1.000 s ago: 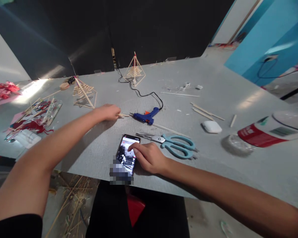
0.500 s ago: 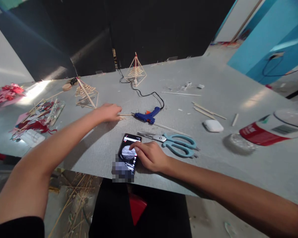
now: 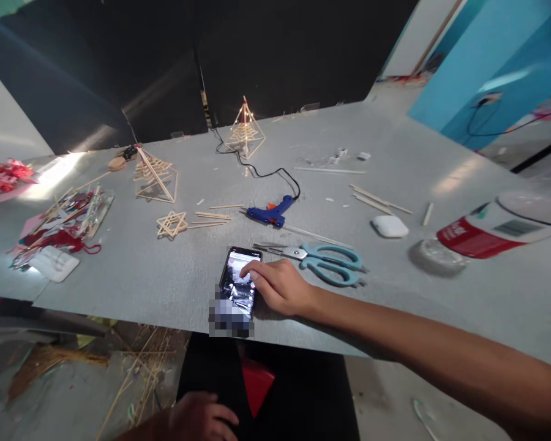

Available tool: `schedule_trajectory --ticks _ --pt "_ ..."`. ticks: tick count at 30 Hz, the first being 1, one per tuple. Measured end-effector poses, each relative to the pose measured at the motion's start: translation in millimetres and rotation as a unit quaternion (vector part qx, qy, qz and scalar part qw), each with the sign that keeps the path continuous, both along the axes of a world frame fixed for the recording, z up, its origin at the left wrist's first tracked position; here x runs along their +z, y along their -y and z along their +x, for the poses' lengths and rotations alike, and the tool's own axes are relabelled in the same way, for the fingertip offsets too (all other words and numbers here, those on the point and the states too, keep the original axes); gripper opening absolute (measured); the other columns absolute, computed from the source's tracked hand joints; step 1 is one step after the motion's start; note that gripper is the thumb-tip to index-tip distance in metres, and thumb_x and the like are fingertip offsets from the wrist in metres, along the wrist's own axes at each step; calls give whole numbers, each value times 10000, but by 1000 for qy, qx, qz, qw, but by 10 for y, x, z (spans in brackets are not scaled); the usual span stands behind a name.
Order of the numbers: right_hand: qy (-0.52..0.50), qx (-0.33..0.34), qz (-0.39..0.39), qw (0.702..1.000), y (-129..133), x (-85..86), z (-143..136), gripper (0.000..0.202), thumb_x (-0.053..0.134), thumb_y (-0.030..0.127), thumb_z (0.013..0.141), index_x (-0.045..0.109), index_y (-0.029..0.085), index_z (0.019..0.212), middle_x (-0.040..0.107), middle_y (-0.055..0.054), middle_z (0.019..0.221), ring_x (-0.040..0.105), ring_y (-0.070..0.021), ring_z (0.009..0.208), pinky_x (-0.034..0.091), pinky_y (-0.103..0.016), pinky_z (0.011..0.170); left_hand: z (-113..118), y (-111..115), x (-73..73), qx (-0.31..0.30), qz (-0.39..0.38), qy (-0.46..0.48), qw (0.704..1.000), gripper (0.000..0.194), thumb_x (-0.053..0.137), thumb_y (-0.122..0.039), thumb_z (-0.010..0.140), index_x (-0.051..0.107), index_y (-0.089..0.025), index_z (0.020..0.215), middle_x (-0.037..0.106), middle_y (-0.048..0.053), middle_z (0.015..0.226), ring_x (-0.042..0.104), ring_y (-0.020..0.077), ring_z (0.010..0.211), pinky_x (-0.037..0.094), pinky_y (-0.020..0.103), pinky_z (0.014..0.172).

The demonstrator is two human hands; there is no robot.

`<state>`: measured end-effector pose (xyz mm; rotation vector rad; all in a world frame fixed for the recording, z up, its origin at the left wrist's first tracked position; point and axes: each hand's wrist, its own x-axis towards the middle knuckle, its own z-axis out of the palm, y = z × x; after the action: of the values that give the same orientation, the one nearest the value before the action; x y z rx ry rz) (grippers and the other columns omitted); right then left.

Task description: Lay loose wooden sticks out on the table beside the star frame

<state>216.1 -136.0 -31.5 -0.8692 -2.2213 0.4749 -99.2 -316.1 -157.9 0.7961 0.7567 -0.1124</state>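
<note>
My right hand rests beside a smartphone lying face up near the table's front edge. Its index finger reaches onto the lit screen; the hand holds nothing. Low in the view, over my lap, my left hand is empty, fingers somewhat apart and partly blurred. Just beyond the phone lie light-blue-handled scissors and a blue glue gun. Left of the glue gun are several thin wooden sticks and a small star-shaped stick frame.
Two stick pyramids stand farther back, one at left and one lit with tiny lights. A white earbud case and a red-labelled plastic bottle lie right. Craft scraps are piled left. The glue gun's black cord runs back.
My left hand has drawn back from the sticks down to my lap, uncovering the star frame. The phone's picture has changed. The far pyramid's lights now glow. My right hand stays at the phone.
</note>
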Motion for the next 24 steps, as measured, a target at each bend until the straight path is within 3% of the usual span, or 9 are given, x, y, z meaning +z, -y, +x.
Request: schedule_trajectory --ticks 1,2,3,5,10,15,21,24 --pt "0 0 1 1000 1 3 0 361 317 276 1043 655 159 1084 662 -3 655 607 -140 544 397 -265 589 -54 14 -265 10 -39 14 999 815 151 -749 925 576 -267 1426 637 171 1370 669 308 1042 448 387 729" --pt "-1 1 2 1000 1 6 0 359 317 273 1043 655 160 1082 666 -3 658 608 -139 545 403 -264 591 -90 4 -460 32 -122 59 990 852 137 -758 923 516 -237 1481 562 189 1471 640 322 1159 434 368 733" --pt "-2 2 2 1000 1 8 0 356 318 271 1042 654 162 1083 678 -6 676 612 -138 551 410 -263 597 -112 -19 -588 44 -180 96 978 825 171 -740 935 448 -236 1527 503 185 1534 613 312 1237 423 340 738" --pt "-5 6 4 1000 -2 9 -1 348 321 267 1041 651 166 1091 705 -16 728 630 -137 577 425 -260 611 -128 -70 -687 67 -223 134 963 777 230 -682 961 339 -223 1578 402 191 1607 571 313 1315 440 349 787" --pt "-11 11 4 1000 -10 11 2 327 339 260 1037 646 165 1095 691 -6 706 630 -135 571 427 -254 603 -125 -166 -618 81 -225 157 958 762 177 -618 993 232 -173 1610 352 268 1608 446 383 1448 406 517 990" --pt "-9 16 4 1000 -11 9 10 324 334 262 1040 638 168 1099 699 -10 731 631 -133 581 427 -252 608 -67 -313 -603 62 -210 176 960 760 165 -588 981 217 -170 1614 343 304 1596 328 440 1512 166 768 1100" --pt "-7 20 1 1000 -14 -8 11 322 335 262 1035 637 170 1096 700 -15 743 608 -132 576 415 -261 609 32 -563 -557 62 -204 193 958 836 250 -632 935 244 -130 1603 379 285 1584 334 436 1510 94 790 1138" --pt "-5 20 -1 1000 -16 -9 11 333 330 270 1035 642 168 1096 694 -17 735 604 -135 575 413 -265 606 85 -798 -585 73 -149 184 969 878 318 -685 895 299 -134 1578 415 263 1570 354 419 1504 167 762 1161"
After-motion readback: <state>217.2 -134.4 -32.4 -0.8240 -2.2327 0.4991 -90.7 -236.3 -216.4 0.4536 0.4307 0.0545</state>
